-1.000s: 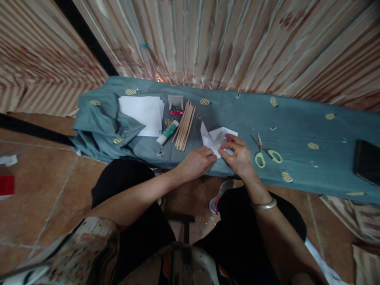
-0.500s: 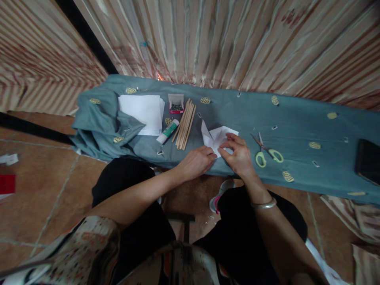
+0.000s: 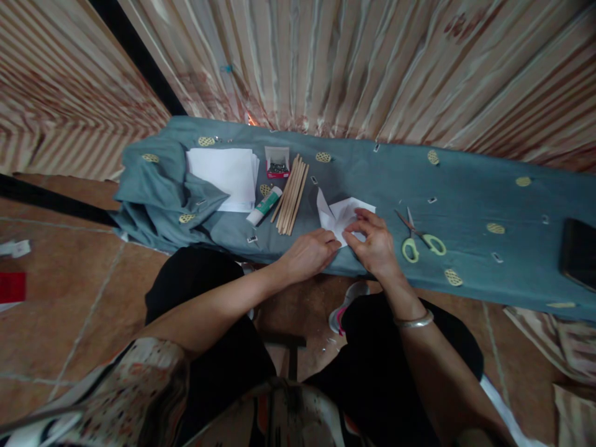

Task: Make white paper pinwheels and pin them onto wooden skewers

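A white sheet of paper (image 3: 342,214), cut or folded into pointed flaps, lies near the front edge of the cloth-covered surface. One flap stands up at its left side. My left hand (image 3: 313,253) is closed at the paper's near left edge, its fingertips pressed on it. On the right, my right hand (image 3: 372,243) pinches the paper between thumb and forefinger, the other fingers curled over it. Just right of that hand lie scissors (image 3: 419,238) with pale green handles, blades partly apart.
Left of the paper lie several wooden sticks (image 3: 291,195), a glue stick (image 3: 264,206), a small red box (image 3: 278,164) of metal pins or tacks, and a stack of white paper (image 3: 223,177). A dark object (image 3: 578,254) sits at the far right of the teal cloth (image 3: 470,198).
Almost nothing differs. Both hands stay on the paper in the same grip, and the whole view has shifted very slightly.
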### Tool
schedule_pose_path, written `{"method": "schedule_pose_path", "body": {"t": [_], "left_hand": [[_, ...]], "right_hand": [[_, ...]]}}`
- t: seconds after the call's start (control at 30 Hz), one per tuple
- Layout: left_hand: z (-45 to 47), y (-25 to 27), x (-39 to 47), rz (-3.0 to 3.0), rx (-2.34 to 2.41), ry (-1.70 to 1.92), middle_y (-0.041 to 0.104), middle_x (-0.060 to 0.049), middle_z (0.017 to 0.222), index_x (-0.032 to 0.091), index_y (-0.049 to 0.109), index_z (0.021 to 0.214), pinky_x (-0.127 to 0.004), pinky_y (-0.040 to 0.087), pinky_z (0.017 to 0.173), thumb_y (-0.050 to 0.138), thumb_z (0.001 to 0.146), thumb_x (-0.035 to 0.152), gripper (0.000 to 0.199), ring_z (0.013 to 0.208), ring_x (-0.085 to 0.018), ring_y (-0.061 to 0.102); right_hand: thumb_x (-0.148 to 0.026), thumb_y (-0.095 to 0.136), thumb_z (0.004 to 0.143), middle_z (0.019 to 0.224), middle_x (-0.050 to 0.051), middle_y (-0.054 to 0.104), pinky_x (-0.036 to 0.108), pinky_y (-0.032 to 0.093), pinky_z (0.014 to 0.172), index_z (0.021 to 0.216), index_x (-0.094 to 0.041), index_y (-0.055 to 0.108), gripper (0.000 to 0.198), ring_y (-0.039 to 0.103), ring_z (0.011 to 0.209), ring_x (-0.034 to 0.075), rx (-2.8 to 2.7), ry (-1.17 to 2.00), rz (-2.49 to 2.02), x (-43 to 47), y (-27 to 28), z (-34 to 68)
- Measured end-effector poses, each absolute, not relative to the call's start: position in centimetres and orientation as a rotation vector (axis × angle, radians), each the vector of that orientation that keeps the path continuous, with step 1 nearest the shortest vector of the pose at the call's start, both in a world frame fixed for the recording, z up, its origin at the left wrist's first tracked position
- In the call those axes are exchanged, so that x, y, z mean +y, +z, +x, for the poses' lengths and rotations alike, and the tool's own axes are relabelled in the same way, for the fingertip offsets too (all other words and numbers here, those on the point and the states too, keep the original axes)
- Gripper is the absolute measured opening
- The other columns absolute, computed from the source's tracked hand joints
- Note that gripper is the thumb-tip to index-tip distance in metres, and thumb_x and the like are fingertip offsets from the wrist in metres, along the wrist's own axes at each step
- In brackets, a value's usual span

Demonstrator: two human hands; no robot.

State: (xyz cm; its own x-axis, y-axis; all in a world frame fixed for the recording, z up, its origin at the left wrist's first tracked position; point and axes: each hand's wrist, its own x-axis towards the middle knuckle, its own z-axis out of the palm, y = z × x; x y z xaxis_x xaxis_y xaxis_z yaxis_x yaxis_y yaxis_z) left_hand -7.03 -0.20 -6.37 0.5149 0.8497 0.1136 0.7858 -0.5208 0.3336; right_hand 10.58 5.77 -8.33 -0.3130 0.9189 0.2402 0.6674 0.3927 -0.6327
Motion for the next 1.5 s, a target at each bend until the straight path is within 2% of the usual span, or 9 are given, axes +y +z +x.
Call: {"method": "schedule_pose_path", "body": {"t": [0.27, 0.5, 1.0, 1.3, 1.5], "left_hand": [[-7.1, -6.5, -0.2, 2.539, 1.375, 0.413, 0.068, -0.009, 0.099, 0.011, 0.066, 0.104, -0.031, 0.053, 0.082, 0.045, 0.098, 0.017, 0.023, 0.093, -0.019, 0.064], [-7.0, -6.5, -0.3, 2.540, 1.379, 0.389, 0.068, -0.009, 0.100, 0.011, 0.066, 0.104, -0.030, 0.053, 0.083, 0.044, 0.098, 0.017, 0.024, 0.094, -0.019, 0.064], [-6.9, -6.4, -0.3, 2.543, 1.378, 0.415, 0.067, -0.009, 0.097, 0.011, 0.067, 0.102, -0.032, 0.054, 0.084, 0.046, 0.097, 0.016, 0.022, 0.092, -0.019, 0.063], [-7.1, -6.4, -0.2, 2.558, 1.368, 0.392, 0.067, -0.010, 0.101, 0.010, 0.067, 0.106, -0.032, 0.053, 0.084, 0.045, 0.097, 0.016, 0.024, 0.095, -0.020, 0.064], [-7.0, -6.4, -0.2, 2.506, 1.364, 0.379, 0.067, -0.010, 0.100, 0.010, 0.068, 0.103, -0.032, 0.054, 0.083, 0.047, 0.096, 0.015, 0.023, 0.095, -0.020, 0.064]], "right_hand": [[-0.031, 0.059, 0.086, 0.128, 0.011, 0.063, 0.049, 0.047, 0.099, 0.085, -0.022, 0.071, 0.016, 0.058, 0.111, 0.028, -2.155, 0.393, -1.228, 5.4, -8.7, 10.6], [-0.021, 0.053, 0.092, 0.134, 0.013, 0.058, 0.049, 0.049, 0.100, 0.098, -0.019, 0.074, 0.022, 0.054, 0.121, 0.029, -2.262, 0.242, -1.103, 4.7, -8.5, 10.4], [-0.023, 0.043, 0.097, 0.139, 0.015, 0.053, 0.048, 0.046, 0.104, 0.110, -0.017, 0.072, 0.032, 0.049, 0.125, 0.029, -2.374, 0.181, -1.130, 4.3, -8.5, 10.3], [-0.016, 0.039, 0.091, 0.146, 0.014, 0.046, 0.049, 0.044, 0.102, 0.124, -0.018, 0.063, 0.041, 0.043, 0.131, 0.031, -2.473, 0.090, -1.213, 3.5, -9.3, 10.4], [-0.013, 0.041, 0.085, 0.154, 0.014, 0.037, 0.052, 0.038, 0.104, 0.138, -0.020, 0.049, 0.054, 0.034, 0.139, 0.031, -2.538, 0.133, -1.204, 2.7, -9.5, 10.4]]}}
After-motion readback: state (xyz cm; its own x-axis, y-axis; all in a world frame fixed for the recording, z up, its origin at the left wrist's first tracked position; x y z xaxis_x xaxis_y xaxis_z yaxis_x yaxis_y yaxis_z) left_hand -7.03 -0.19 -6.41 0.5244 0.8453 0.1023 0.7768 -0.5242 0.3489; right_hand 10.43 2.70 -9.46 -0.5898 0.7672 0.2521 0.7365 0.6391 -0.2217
